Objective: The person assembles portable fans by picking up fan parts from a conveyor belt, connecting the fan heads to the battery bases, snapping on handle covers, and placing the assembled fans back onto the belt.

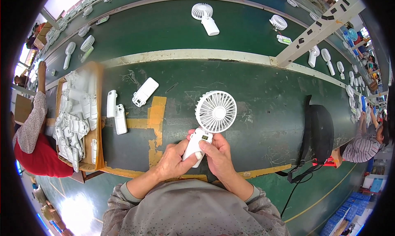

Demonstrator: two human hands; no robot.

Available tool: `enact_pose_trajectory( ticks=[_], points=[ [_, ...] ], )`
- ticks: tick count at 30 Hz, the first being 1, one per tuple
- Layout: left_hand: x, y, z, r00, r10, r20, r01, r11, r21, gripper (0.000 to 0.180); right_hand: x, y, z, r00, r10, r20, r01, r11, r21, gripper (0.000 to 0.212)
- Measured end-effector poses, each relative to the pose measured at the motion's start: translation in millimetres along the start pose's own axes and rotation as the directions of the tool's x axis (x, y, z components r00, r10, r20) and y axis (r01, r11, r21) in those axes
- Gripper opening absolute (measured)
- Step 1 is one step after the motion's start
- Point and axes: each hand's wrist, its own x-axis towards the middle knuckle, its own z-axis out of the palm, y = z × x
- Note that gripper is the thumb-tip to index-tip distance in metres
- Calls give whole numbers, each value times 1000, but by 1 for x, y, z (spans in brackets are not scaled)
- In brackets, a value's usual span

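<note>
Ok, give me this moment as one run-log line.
left grip: holds white handheld fan | right grip: same fan, thumb on handle | toward left: three loose white casings, carton of white parts

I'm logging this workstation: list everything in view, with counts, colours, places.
Bench: 1, dark green, centre
Tape: several strips, tan, on bench
Cardboard box: 1, brown, bench's left
Casing parts: many, white, in box
Loose casings: 3, white, right of box
Held fan: 1, white, centre
Strapped item: 1, black, bench's right
More fans: many, white, beyond bench
Post: 1, white, upper right
Stacks: several, blue, lower right
Co-workers: several, varied clothing, both sides
Hands: 2, bare, grey-sleeved, on held fan
</note>
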Motion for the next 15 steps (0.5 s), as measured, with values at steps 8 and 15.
enact_pose_trajectory(
  ticks=[8, 15],
  points=[
    [19, 8, -3, 990, -135, 30, 132, 988, 84, 26, 14, 1, -10, 998, 27, -51, -24, 998, 61, 36],
    [47, 1, -17, 955, -270, 121, 294, 821, -490, 23, 40, -19, -37, 997, 30, -76, -41, 989, -141, 31]
  ],
)
